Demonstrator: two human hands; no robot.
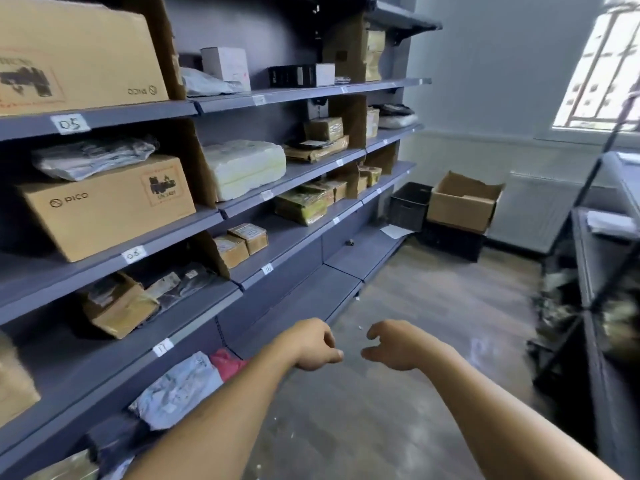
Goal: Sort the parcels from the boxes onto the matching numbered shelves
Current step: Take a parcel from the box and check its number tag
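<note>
Forearms (214, 427), cut off at the bottom edge, end in the left hand (313, 344) and right hand (391, 346), grips loosely curled, empty. Parcels (180, 389) sit on the numbered shelves (294, 235); the far open box (464, 202) hides its contents; one label (134, 254) perhaps reads 08.

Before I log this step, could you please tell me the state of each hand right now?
Left hand: open, fingers loosely curled, holding nothing.
Right hand: open, fingers loosely curled, holding nothing.

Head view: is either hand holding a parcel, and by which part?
Nothing is held. The left hand and right hand are both empty, fingers loosely curled.
</note>
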